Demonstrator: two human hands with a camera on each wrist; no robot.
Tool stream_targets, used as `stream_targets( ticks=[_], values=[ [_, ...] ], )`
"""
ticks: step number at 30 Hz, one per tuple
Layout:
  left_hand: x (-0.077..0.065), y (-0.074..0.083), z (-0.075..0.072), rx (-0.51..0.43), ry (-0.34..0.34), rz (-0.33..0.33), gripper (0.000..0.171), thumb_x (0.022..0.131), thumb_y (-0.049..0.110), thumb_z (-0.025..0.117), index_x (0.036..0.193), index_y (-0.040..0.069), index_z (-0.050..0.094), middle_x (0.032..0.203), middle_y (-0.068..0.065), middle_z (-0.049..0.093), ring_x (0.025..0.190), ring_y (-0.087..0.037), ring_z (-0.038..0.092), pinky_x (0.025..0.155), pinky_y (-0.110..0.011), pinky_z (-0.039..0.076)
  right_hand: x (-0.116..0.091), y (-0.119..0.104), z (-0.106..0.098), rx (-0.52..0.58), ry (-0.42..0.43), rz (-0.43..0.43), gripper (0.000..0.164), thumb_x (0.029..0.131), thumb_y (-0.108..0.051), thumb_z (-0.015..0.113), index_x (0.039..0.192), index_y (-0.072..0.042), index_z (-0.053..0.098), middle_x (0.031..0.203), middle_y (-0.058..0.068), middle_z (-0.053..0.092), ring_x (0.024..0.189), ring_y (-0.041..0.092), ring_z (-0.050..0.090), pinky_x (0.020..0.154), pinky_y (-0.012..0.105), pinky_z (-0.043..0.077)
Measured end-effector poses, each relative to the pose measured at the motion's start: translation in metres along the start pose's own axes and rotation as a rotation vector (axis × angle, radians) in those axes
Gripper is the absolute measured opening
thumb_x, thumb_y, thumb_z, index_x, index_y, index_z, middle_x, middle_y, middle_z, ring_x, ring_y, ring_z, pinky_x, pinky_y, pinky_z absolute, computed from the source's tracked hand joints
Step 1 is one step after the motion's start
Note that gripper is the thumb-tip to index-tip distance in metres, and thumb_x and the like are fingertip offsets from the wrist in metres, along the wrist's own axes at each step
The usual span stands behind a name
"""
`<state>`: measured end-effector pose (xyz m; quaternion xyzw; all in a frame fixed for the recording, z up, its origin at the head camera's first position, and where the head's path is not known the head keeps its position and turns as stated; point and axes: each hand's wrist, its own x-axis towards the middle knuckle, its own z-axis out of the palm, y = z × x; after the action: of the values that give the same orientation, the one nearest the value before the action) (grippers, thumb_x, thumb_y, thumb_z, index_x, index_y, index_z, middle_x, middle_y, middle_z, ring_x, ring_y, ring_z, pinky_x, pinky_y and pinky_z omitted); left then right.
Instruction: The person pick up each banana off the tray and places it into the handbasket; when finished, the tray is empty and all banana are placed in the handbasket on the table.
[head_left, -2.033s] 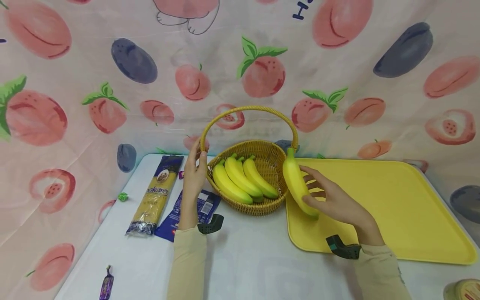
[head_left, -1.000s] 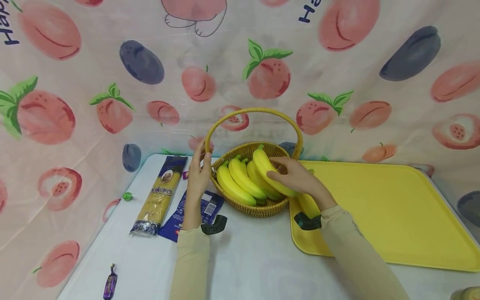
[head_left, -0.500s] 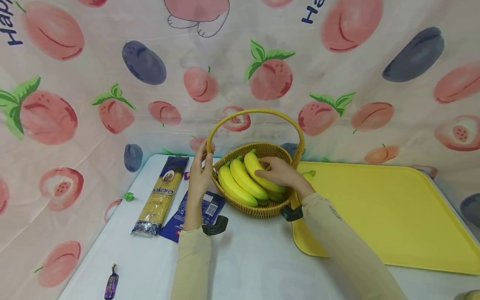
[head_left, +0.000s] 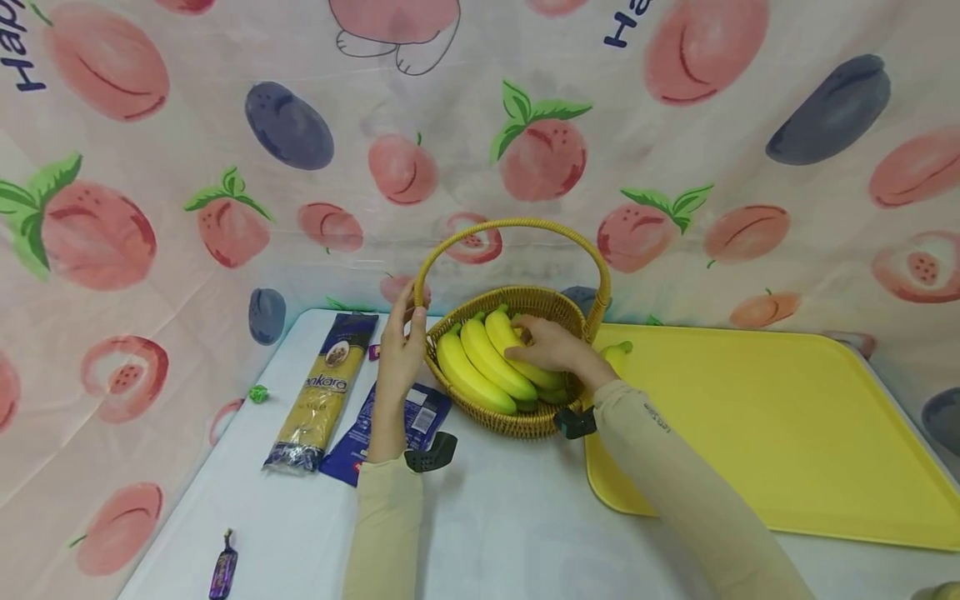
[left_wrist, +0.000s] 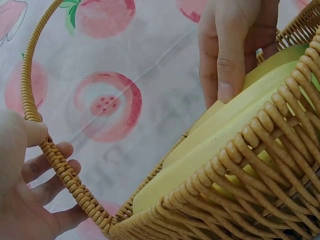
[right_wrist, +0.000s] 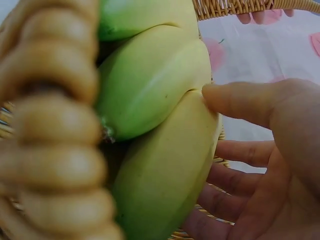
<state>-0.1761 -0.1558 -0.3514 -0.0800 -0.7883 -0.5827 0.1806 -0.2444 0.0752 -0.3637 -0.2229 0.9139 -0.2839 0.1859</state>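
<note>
A wicker basket (head_left: 517, 427) with a tall arched handle (head_left: 517, 223) stands at the middle back of the table. Several yellow bananas (head_left: 474, 379) lie side by side in it. My left hand (head_left: 400, 354) grips the handle's left side near its base; in the left wrist view the thumb (left_wrist: 35, 133) is in front and fingers behind. My right hand (head_left: 553, 343) reaches into the basket and holds the rightmost top banana (head_left: 501, 332), thumb on one side, fingers on the other. The right wrist view shows the greenish banana tips (right_wrist: 150, 90) close up.
A yellow tray (head_left: 765, 433) lies on the right, with another banana (head_left: 617, 353) at its left edge, partly hidden. Left of the basket are a pasta pack (head_left: 318, 396) and a blue packet (head_left: 423, 417). A purple wrapped candy (head_left: 222, 571) and a small green ball (head_left: 258, 393) lie farther left.
My right hand has carried a banana from above the tray's left edge leftward into the basket, laying it against the others. My left hand stays on the handle. The view has shifted slightly.
</note>
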Motion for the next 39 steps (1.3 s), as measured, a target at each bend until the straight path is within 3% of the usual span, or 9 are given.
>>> stream_targets(
  ticks=[9,13,19,24,28,39],
  values=[
    [-0.001,0.000,0.001,0.004,-0.004,-0.014,0.045,0.102,0.017,0.039,0.147,0.018,0.034,0.136,-0.015,0.049,0.127,-0.032,0.044,0.099,-0.054,0.041,-0.010,0.005,-0.003,0.051,0.064,-0.028,0.057,0.094,-0.035,0.055,0.142,-0.010,0.039,0.118,0.012,0.057,0.097,0.023,0.056,0.080,0.035,0.046],
    [-0.001,-0.001,0.001,0.009,-0.001,-0.014,0.045,0.102,0.018,0.039,0.147,0.018,0.034,0.137,-0.015,0.049,0.128,-0.032,0.044,0.099,-0.055,0.041,-0.020,0.011,-0.004,0.079,0.113,-0.076,0.051,0.095,-0.031,0.054,0.140,-0.010,0.043,0.117,0.011,0.058,0.100,0.024,0.058,0.081,0.036,0.048],
    [-0.001,-0.001,0.001,0.003,-0.001,-0.010,0.045,0.102,0.016,0.039,0.147,0.016,0.033,0.137,-0.015,0.049,0.128,-0.032,0.044,0.100,-0.054,0.041,-0.047,0.019,-0.006,0.145,0.188,-0.116,0.043,0.097,-0.030,0.053,0.135,-0.012,0.048,0.117,0.009,0.058,0.106,0.025,0.057,0.085,0.040,0.049],
    [-0.001,0.002,0.002,0.016,0.003,0.003,0.045,0.102,0.015,0.039,0.147,0.013,0.033,0.136,-0.017,0.049,0.127,-0.033,0.044,0.098,-0.054,0.040,-0.069,0.037,-0.006,0.216,0.255,-0.117,0.040,0.097,-0.033,0.052,0.133,-0.017,0.050,0.119,0.007,0.060,0.107,0.024,0.055,0.085,0.041,0.048],
    [-0.001,0.004,0.002,0.025,0.004,0.002,0.046,0.102,0.015,0.038,0.147,0.013,0.032,0.136,-0.017,0.049,0.127,-0.033,0.044,0.098,-0.053,0.040,-0.087,0.053,-0.005,0.255,0.324,-0.123,0.039,0.097,-0.033,0.051,0.132,-0.015,0.051,0.120,0.011,0.059,0.108,0.027,0.056,0.086,0.042,0.049],
    [-0.002,0.004,0.002,0.035,0.008,-0.015,0.047,0.103,0.017,0.038,0.149,0.015,0.030,0.139,-0.016,0.047,0.129,-0.033,0.043,0.099,-0.053,0.040,-0.116,0.094,0.004,0.271,0.391,0.009,0.049,0.097,-0.036,0.050,0.137,-0.008,0.044,0.116,0.014,0.055,0.107,0.034,0.056,0.076,0.034,0.049]
  ],
)
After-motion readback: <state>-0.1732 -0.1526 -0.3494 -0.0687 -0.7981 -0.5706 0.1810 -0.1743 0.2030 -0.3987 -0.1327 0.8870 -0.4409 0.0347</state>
